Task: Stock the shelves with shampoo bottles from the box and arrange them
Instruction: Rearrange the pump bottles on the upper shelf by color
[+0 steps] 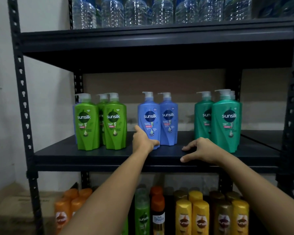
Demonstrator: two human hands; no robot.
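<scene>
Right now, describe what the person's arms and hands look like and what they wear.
Both arms are bare from the frame's lower edge to the wrist: no sleeves show. The left hand and right hand wear no gloves, and no rings, watch or bracelets are visible. No markings can be made out on either forearm.

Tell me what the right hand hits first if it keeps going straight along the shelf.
Probably nothing soon: the right hand points left-inward toward bare shelf in front of the blue bottles; depth is unclear.

On the middle shelf (109, 154) three clusters of pump bottles stand left (100, 122), centre (158, 119) and right (219, 121), above smaller bottles (200, 216) and below water bottles (159, 11).
</scene>
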